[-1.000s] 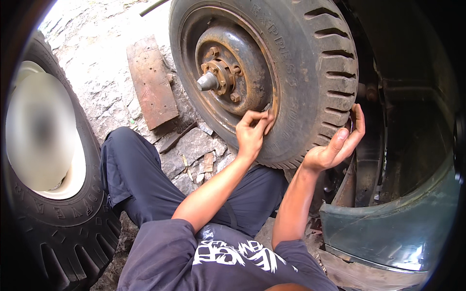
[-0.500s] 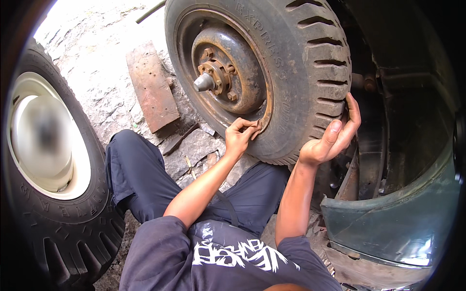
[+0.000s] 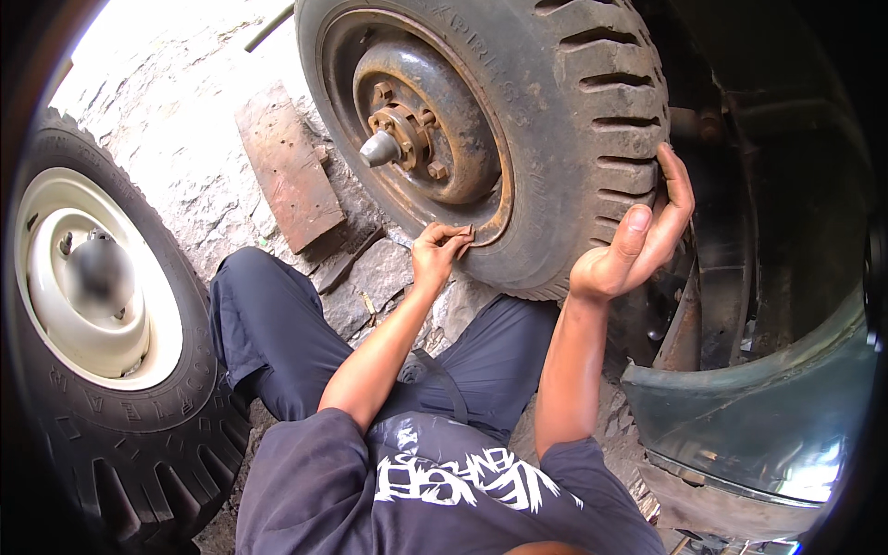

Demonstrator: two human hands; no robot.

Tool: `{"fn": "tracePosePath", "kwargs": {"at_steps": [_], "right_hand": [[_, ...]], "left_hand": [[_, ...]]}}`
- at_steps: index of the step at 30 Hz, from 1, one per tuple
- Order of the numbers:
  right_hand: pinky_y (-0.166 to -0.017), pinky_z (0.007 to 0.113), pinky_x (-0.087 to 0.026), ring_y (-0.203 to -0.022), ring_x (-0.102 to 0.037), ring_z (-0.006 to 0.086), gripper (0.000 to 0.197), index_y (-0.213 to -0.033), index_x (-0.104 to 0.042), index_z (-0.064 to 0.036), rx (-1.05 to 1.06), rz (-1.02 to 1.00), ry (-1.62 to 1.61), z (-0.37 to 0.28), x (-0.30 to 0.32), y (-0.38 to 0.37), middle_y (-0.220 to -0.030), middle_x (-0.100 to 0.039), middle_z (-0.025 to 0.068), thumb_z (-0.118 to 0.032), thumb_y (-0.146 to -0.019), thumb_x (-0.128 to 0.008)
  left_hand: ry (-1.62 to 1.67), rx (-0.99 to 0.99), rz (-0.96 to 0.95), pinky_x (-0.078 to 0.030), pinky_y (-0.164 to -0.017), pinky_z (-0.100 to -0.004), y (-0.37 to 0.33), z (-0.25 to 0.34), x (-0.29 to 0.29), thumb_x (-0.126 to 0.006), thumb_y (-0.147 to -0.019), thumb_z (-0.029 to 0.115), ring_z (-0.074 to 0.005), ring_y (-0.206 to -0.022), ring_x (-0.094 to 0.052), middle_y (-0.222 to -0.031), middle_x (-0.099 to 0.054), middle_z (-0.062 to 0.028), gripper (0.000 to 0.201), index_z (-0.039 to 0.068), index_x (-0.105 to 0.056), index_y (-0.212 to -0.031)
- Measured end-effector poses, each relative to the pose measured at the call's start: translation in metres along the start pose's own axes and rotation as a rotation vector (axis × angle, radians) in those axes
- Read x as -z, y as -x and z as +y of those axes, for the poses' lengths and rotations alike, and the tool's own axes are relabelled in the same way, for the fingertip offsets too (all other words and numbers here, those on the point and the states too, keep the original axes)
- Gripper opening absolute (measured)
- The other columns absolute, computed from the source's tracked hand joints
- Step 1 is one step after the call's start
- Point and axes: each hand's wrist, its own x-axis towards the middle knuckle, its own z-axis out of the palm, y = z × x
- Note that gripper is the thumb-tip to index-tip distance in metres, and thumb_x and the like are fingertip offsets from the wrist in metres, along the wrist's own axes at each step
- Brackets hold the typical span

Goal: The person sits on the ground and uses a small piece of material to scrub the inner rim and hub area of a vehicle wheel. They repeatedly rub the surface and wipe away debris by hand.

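A large black tyre [image 3: 541,120] on a rusty wheel rim [image 3: 506,199] stands before me, its hub with bolts and a grey metal cap [image 3: 380,149] facing left. My left hand [image 3: 434,258] is closed in a pinch at the lower edge of the rim. Between thumb and fingers it grips a small brown folded piece [image 3: 465,235], which looks like sandpaper, pressed to the rim. On the right, my right hand [image 3: 629,245] lies against the tread with its fingers stretched and the thumb apart. Its fingertips are partly hidden behind the tyre's edge.
A second tyre [image 3: 79,425] with a cream rim [image 3: 166,342] stands close at my left. A reddish-brown board [image 3: 289,171] lies on the rough stone ground [image 3: 199,139]. Green vehicle bodywork [image 3: 740,416] curves around at the right, with a dark wheel well above it.
My left hand has slid slightly left along the lower rim with the brown piece. The right hand stays on the tread, a little higher. The view has shifted slightly.
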Motion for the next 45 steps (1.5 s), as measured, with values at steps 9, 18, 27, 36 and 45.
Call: {"fn": "tracePosePath", "kwargs": {"at_steps": [9, 18, 27, 36, 45], "right_hand": [[-0.118, 0.049, -0.042, -0.133, -0.06, 0.0368, 0.058, -0.135, -0.066, 0.0095, 0.101, -0.051, 0.098, -0.002, 0.003, -0.005, -0.139, -0.066, 0.0249, -0.036, -0.102, -0.053], [-0.113, 0.052, -0.047, -0.128, -0.063, 0.0396, 0.057, -0.133, -0.067, 0.0079, 0.107, -0.065, 0.098, 0.01, 0.017, -0.004, -0.134, -0.065, 0.0277, -0.039, -0.102, -0.059], [-0.113, 0.05, -0.047, -0.128, -0.063, 0.0375, 0.053, -0.13, -0.069, 0.007, 0.025, 0.03, -0.099, 0.005, -0.001, 0.003, -0.134, -0.067, 0.025, -0.037, -0.102, -0.06], [-0.111, 0.045, -0.053, -0.127, -0.064, 0.0321, 0.051, -0.138, -0.062, 0.0119, 0.075, -0.1, 0.024, 0.005, 0.011, 0.001, -0.145, -0.059, 0.0245, -0.028, -0.108, -0.05], [-0.111, 0.049, -0.049, -0.128, -0.062, 0.0369, 0.056, -0.13, -0.069, 0.0082, 0.075, -0.009, 0.005, 0.007, 0.003, 0.0, -0.135, -0.064, 0.026, -0.038, -0.102, -0.055]], "left_hand": [[-0.015, 0.006, 0.005, -0.051, -0.066, -0.024, -0.002, -0.016, 0.002, -0.081, -0.099, 0.004, -0.0082, -0.075, -0.067, -0.093, -0.079, -0.0065, 0.012, -0.004, -0.079, -0.107], [-0.487, 0.05, 0.326, -0.06, -0.072, -0.0295, -0.002, -0.021, 0.036, -0.087, -0.093, 0.015, -0.0121, -0.076, -0.075, -0.085, -0.081, -0.0078, 0.021, 0.002, -0.084, -0.109], [-0.559, -0.14, 0.536, -0.06, -0.079, -0.034, -0.029, -0.028, 0.08, -0.085, -0.093, 0.02, -0.0169, -0.081, -0.074, -0.097, -0.078, -0.0069, 0.02, 0.007, -0.084, -0.108], [-0.944, -0.535, -0.038, -0.048, -0.114, -0.049, -0.012, -0.011, 0.027, -0.064, -0.098, 0.008, -0.0402, -0.13, -0.061, -0.136, -0.068, -0.0214, 0.042, 0.006, -0.072, -0.14], [-0.726, -0.316, -0.306, -0.017, -0.138, -0.0487, 0.018, 0.0, 0.007, -0.045, -0.089, 0.009, -0.0431, -0.166, -0.019, -0.176, -0.026, -0.0301, 0.082, 0.002, -0.033, -0.169]]}}
